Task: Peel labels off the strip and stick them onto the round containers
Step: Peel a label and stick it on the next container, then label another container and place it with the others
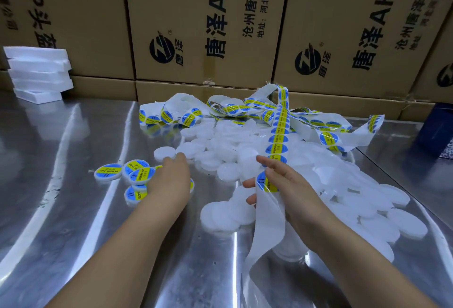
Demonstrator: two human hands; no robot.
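A long white backing strip (pixel 278 133) carrying round blue-and-yellow labels runs from a tangled heap at the back down to my right hand (pixel 284 185), which grips it; the bare end (pixel 267 224) hangs below the hand. A label (pixel 266 183) sits on the strip right at my fingers. My left hand (pixel 171 175) reaches forward, fingers stretched out over a group of labelled round containers (pixel 137 174), its fingertips near a plain white container (pixel 164 153). A big pile of unlabelled white round containers (pixel 362 199) spreads across the middle and right.
The work surface is a shiny steel table (pixel 73 209). Cardboard cartons (pixel 196 25) form a wall along the back. A stack of white foam trays (pixel 39 74) stands at the back left. A dark blue box (pixel 436 128) sits at the right edge.
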